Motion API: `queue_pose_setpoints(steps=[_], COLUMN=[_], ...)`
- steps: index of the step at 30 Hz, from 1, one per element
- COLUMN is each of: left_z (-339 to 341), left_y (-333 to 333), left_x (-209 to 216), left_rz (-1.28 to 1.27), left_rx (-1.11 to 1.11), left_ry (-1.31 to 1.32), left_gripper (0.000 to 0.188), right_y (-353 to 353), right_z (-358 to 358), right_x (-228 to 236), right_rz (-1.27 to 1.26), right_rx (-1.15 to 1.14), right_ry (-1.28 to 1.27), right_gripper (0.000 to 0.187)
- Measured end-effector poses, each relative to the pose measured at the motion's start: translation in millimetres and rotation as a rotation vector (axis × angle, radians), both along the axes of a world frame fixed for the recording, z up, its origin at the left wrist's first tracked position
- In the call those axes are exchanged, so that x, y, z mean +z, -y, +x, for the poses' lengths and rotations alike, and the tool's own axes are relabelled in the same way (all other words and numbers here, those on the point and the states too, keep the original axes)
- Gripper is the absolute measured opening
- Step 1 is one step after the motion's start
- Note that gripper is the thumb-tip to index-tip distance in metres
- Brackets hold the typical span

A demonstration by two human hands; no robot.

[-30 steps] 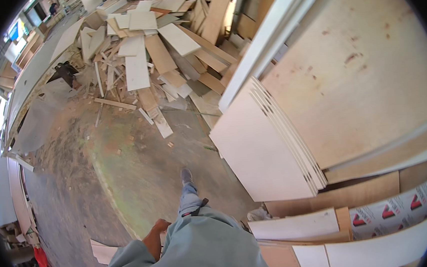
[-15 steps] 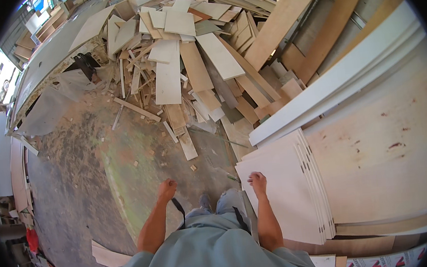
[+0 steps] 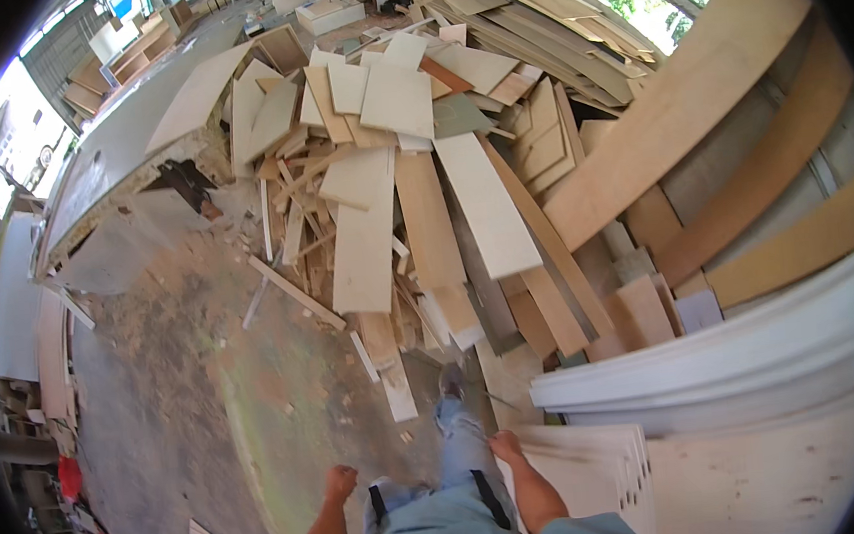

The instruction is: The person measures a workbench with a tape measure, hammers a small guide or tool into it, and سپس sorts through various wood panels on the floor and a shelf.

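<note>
Left hand [image 3: 340, 482], lower centre: clenched fist, empty. Right hand [image 3: 506, 447] beside it: fingers curled, nothing gripped, touching top edge of stacked plywood sheets [image 3: 589, 475] at lower right. No sheet lifted yet; stack intact. Offcut heap [image 3: 412, 198] fills upper centre.

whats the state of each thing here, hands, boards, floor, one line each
left hand: closed in a loose fist, holding nothing
right hand: empty, next to the stacked panels, contact unclear
stacked panels: piled flat, edges lined up
scrap board pile: loose, lying crisscross on the floor
long planks: laid slanted, overlapping
floor: bare concrete, dusty, littered with chips
</note>
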State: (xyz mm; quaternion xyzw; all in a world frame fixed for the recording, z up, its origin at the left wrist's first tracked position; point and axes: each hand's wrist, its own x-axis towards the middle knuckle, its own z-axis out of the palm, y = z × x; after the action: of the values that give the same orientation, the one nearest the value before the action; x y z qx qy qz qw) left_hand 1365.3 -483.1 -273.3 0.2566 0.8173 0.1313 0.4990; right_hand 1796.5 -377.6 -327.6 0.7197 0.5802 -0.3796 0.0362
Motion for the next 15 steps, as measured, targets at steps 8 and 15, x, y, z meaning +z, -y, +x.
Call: queue_pose_setpoints(steps=[8, 15], left_z=[64.6, 120.1], left_y=[-113.0, -130.1], left_x=[6.7, -23.7], left_rz=[-0.235, -0.52], left_rx=[-0.022, -0.213], left_ry=[-0.18, -0.396], left_gripper=[0.07, 0.083], right_y=[-213.4, -319.1], right_z=[-7.4, -40.1], right_x=[2.2, -102.3], right_rz=[-0.156, -0.236], right_rx=[0.166, 0.224], right_ry=[-0.025, -0.008], right_gripper=[0.037, 0.056])
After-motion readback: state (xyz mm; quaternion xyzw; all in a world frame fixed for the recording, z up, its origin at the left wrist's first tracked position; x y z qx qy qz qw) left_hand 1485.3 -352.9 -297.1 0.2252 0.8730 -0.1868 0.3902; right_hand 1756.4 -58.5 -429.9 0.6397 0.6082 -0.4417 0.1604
